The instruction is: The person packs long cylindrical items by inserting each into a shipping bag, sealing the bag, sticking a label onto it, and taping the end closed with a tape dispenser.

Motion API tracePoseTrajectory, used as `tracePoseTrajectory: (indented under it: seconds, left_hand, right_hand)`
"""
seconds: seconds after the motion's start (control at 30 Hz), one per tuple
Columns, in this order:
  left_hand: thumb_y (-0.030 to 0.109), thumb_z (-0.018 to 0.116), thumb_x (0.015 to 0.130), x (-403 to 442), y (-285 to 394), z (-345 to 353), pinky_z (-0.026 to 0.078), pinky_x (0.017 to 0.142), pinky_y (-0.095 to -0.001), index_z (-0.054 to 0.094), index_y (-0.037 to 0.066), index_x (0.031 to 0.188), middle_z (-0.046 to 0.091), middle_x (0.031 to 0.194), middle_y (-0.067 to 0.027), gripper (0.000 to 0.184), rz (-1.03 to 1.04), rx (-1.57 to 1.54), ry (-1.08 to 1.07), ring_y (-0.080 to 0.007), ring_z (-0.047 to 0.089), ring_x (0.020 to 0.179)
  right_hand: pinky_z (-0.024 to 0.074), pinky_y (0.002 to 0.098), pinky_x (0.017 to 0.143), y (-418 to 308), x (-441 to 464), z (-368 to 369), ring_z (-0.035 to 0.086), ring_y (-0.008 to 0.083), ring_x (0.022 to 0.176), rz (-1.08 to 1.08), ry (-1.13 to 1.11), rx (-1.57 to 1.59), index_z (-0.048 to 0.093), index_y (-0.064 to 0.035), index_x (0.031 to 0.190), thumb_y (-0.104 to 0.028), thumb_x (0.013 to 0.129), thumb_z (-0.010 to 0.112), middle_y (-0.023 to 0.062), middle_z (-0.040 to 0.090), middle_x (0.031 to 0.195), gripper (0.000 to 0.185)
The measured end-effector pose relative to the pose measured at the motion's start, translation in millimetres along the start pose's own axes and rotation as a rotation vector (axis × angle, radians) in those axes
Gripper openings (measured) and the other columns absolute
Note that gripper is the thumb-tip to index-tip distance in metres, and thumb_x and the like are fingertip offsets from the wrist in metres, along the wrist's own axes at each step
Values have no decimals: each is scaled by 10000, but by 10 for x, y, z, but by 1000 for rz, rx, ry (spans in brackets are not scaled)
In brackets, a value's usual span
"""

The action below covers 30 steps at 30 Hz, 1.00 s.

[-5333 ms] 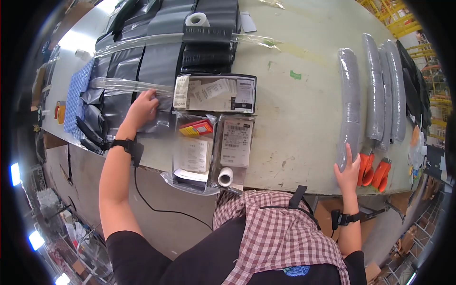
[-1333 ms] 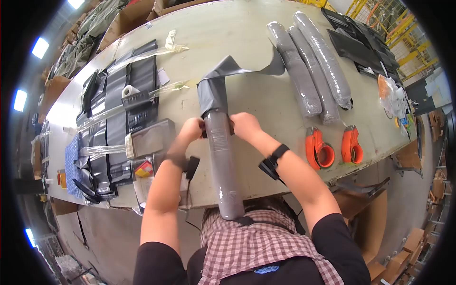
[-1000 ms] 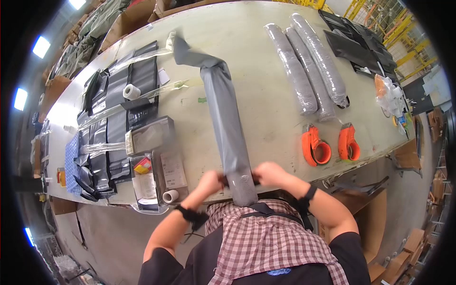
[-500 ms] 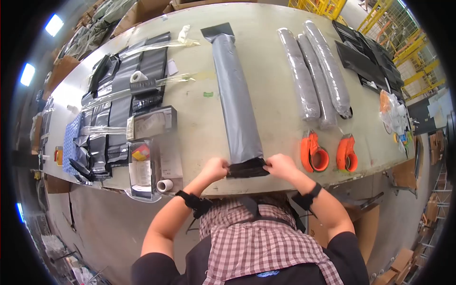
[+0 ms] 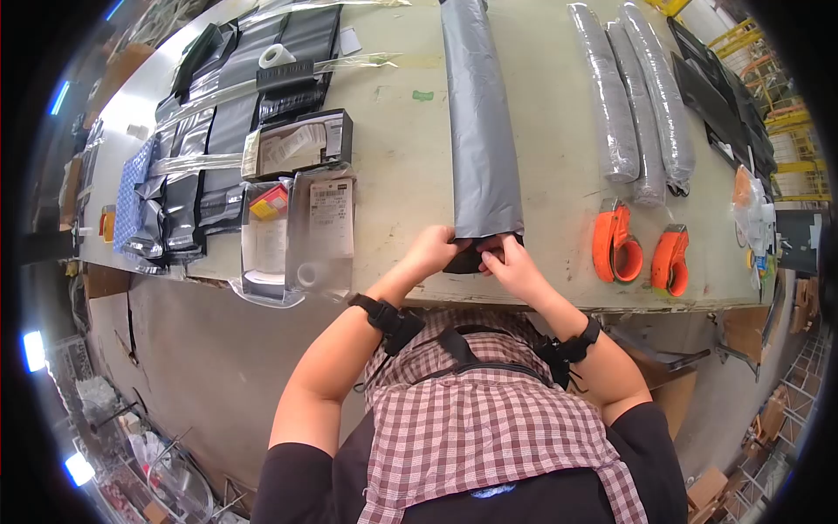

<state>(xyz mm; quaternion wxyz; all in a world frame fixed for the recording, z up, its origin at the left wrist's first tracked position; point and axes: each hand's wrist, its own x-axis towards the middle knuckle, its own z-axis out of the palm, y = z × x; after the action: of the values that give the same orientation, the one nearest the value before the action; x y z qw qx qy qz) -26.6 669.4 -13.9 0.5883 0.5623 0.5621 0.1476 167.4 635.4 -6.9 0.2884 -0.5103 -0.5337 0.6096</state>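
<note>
A long grey plastic mailing bag lies lengthwise on the table, filled out by something long hidden inside. Its near end shows the black inner side of the plastic. My left hand is closed on the left corner of that end, its fingertips partly tucked under the plastic. At the right corner my right hand has its fingers bent together on the black edge. Two orange tape dispensers stand to the right of my hands.
Several grey rolls in clear wrap lie on the right of the table. Black bags are spread on the left, beside a box of labels and a clear plastic bin. More black bags lie far right.
The view has shifted, so the table sits higher in it. Both hands have drawn closer together at the bag's near end, and the right fingers have curled in over its black edge.
</note>
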Motion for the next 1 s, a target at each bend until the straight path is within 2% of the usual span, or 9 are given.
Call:
tracePoseTrajectory:
  seconds: [0.37,0.47,0.6,0.7,0.77,0.83,0.87,0.97,1.0]
  left_hand:
    - [260,630,867,-21,0,17,468,613,-381,653,-55,877,640,711,-196,315,-14,27,29,-251,613,642]
    - [265,639,851,-61,57,40,463,608,-416,642,-45,801,614,710,-241,314,44,270,43,-357,611,659]
    - [263,643,848,-129,24,257,447,580,-418,627,-33,778,590,667,-234,305,151,172,65,-344,565,582]
    - [299,646,843,-188,154,61,444,583,-441,618,-24,732,579,650,-237,343,94,289,67,-384,579,615]
    - [306,645,838,-209,112,33,450,609,-462,626,-9,744,589,668,-228,329,95,287,67,-401,585,655]
    - [291,631,841,-206,64,85,452,631,-472,639,-2,784,602,708,-223,299,217,243,217,-414,585,700]
    - [286,617,843,-188,66,85,460,655,-470,655,13,814,614,753,-221,278,230,238,234,-414,589,742]
    - [301,613,842,-142,98,-47,468,667,-464,670,29,821,620,775,-219,278,184,380,237,-411,590,745]
    - [307,620,834,-149,66,-122,477,683,-456,683,39,814,622,770,-217,276,160,455,188,-405,594,744]
  right_hand:
    - [419,485,790,-139,172,95,491,478,923,-135,143,-449,413,89,1027,-147,870,562,351,493,1016,320]
    - [410,498,793,-55,292,204,493,486,891,-310,368,-553,478,95,877,-70,789,569,334,539,934,208]
    - [438,508,707,-201,684,182,528,470,706,-245,400,-608,520,55,542,-4,619,557,264,595,718,104]
    - [474,489,690,69,731,199,564,436,683,-511,380,-899,608,44,626,-52,673,548,253,610,755,123]
    - [466,446,883,220,771,86,590,388,987,8,-5,-1143,670,33,901,-208,807,513,239,646,938,303]
    - [436,437,943,-58,721,164,545,384,1103,-134,212,-1012,590,25,1135,-281,876,457,262,591,1136,422]
    - [430,432,958,-194,752,166,526,382,1140,37,192,-919,511,11,1243,-326,907,423,267,524,1248,484]
    - [481,456,888,-133,992,141,534,398,1122,227,84,-1021,546,-20,1197,-380,888,452,272,525,1237,483]
    - [513,458,813,-144,935,147,584,382,1049,67,12,-1157,600,-29,1113,-328,875,488,243,589,1147,398]
